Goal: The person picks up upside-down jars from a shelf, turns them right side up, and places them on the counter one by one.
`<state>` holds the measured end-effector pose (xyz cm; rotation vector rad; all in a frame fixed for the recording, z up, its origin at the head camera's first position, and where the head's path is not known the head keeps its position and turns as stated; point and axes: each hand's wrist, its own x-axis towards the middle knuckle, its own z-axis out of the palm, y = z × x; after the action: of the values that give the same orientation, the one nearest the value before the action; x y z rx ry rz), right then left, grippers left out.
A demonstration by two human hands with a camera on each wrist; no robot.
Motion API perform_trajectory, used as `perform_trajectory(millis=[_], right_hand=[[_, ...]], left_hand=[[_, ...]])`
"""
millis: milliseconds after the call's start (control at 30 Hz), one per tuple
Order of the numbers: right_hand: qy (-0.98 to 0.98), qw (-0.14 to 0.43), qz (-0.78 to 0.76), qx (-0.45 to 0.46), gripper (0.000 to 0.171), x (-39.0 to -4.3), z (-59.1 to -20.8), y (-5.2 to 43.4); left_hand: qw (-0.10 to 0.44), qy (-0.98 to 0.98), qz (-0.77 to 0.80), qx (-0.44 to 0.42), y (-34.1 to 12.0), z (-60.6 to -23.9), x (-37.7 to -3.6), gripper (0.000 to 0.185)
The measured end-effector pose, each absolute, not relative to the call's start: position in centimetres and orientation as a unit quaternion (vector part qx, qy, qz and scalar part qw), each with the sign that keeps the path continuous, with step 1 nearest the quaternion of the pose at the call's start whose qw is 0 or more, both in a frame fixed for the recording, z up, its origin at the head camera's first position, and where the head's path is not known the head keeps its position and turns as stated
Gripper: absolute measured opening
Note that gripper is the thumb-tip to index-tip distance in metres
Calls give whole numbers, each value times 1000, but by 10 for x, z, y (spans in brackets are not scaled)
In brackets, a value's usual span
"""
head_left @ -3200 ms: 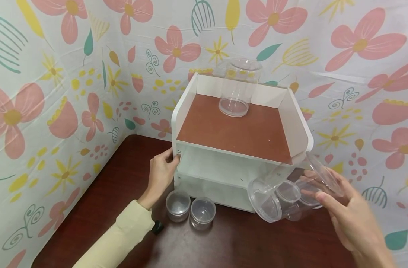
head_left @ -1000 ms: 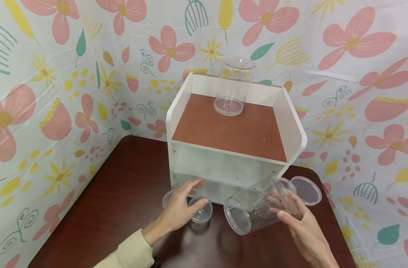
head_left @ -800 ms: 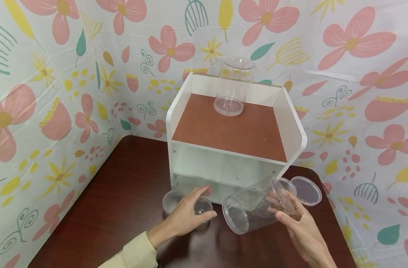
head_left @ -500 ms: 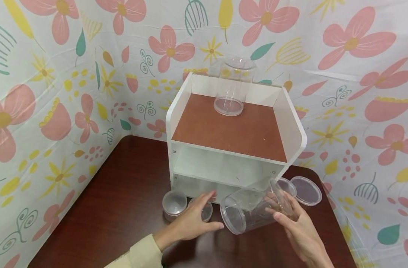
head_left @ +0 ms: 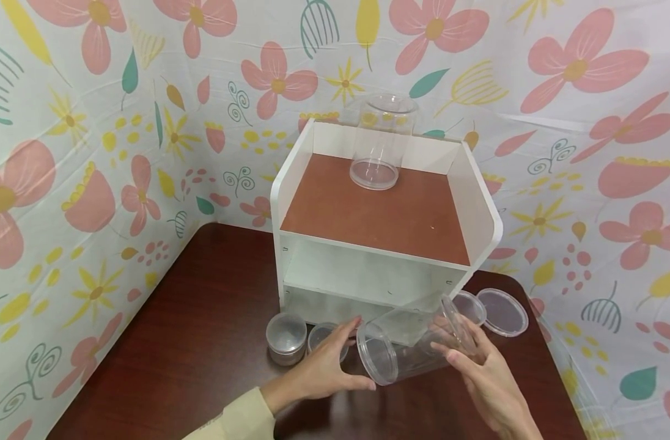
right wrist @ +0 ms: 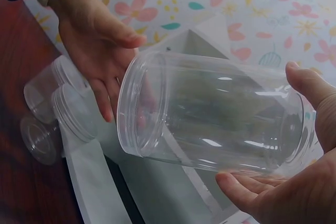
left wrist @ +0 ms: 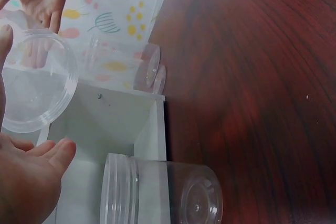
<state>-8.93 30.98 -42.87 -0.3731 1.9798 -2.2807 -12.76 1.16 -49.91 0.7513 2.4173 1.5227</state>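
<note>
Both hands, the right hand (head_left: pixel 486 376) gripping and the left hand (head_left: pixel 326 366) spread, hold the clear jar (head_left: pixel 409 345).

Two large clear jars are in view: one (head_left: pixel 409 348) lying on its side and one (head_left: pixel 380 146) standing on top of the single white shelf unit (head_left: pixel 480 208). Two small lidded clear jars (head_left: pixel 286 338) (head_left: pixel 320 336) sit on the table. Two loose round lids (head_left: pixel 502 312) (head_left: pixel 470 307) lie at the right. Two hands (head_left: pixel 326 366) (head_left: pixel 480 376) show.
</note>
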Motion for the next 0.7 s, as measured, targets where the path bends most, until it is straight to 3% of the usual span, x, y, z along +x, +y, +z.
perform_trajectory(millis=[433,700], right_hand=[[642,59,-750,-145,59,-90,-433,304],[646,76,-743,-158,60,-90,-432,302]], left_hand=[[85,820,505,255,14,-504,-126,120],[97,806,528,248,14,-506,-126,110]])
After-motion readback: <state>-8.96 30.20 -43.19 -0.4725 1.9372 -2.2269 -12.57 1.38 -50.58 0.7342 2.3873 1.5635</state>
